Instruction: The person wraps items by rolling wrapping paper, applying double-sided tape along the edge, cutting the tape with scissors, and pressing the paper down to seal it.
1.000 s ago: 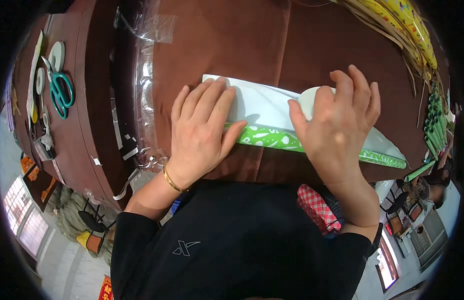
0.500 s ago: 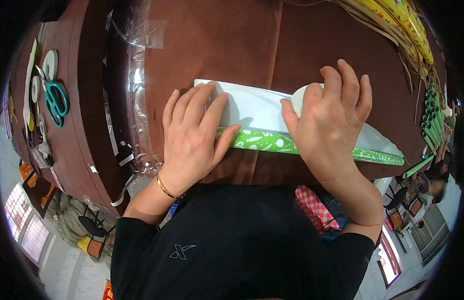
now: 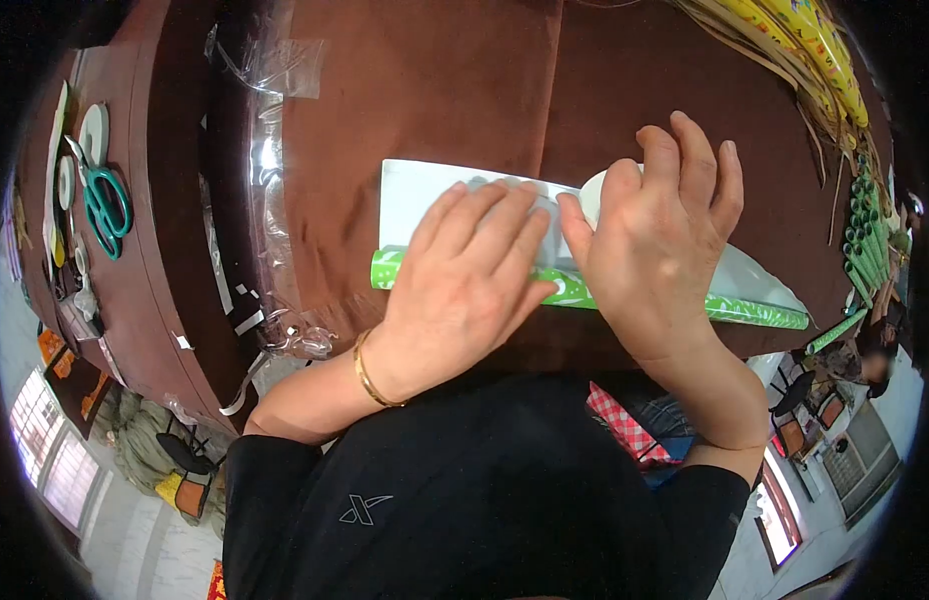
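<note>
A sheet of wrapping paper lies on the table, its white side (image 3: pixel 410 195) up, with a folded or rolled green patterned edge (image 3: pixel 387 268) along the near side. My left hand (image 3: pixel 465 285) lies flat across the white side and the green edge, fingers stretched out and pointing away from me. At the right part of the paper, my right hand (image 3: pixel 657 235) has its thumb and bent index finger around a white round roll (image 3: pixel 592 197), mostly hidden by the hand. Its other fingers are raised and spread.
Teal-handled scissors (image 3: pixel 107 210) and a white tape roll (image 3: pixel 96 133) lie at the left. Clear plastic film (image 3: pixel 268 150) runs along the left part of the brown table (image 3: pixel 425 90). Several green rolled tubes (image 3: pixel 865 250) and a yellow printed package (image 3: pixel 810 45) are at the right.
My left hand has slid right along the paper toward my right hand, uncovering the left end of the green edge. My right hand has stayed almost in place.
</note>
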Motion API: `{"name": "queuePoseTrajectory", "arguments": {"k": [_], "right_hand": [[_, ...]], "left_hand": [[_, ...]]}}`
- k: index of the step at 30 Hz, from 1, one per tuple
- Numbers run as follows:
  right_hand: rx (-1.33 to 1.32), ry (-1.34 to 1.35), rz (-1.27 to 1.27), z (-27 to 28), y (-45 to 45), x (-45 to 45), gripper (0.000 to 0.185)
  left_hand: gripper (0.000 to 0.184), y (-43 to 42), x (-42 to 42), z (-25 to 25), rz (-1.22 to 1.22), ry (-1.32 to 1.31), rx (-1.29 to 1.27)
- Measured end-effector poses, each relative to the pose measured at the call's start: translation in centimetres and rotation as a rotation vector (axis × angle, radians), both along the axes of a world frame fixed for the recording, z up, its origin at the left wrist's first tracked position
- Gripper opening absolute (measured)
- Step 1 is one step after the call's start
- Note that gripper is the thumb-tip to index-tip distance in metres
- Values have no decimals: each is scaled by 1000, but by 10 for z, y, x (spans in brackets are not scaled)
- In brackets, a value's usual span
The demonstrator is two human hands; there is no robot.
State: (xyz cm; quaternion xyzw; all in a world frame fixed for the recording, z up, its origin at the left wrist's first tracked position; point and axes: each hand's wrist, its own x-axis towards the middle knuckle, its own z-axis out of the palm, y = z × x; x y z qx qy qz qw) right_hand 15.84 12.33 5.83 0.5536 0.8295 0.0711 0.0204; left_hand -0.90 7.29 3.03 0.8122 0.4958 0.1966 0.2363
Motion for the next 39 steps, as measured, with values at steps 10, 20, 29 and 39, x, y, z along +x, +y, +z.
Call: {"name": "queuePoseTrajectory", "arguments": {"k": [10, 20, 29, 39], "right_hand": [[-7, -3, -3, -1, 3, 1, 39], [-88, 32, 11, 9, 0, 21, 47], [-79, -147, -163, 24, -6, 69, 39], [-21, -187, -204, 10, -10, 72, 39]], "left_hand": [[60, 1, 13, -8, -36, 47, -14], [62, 0, 11, -9, -39, 37, -49], [60, 1, 11, -7, -53, 68, -53], [58, 2, 13, -4, -69, 115, -47]]}}
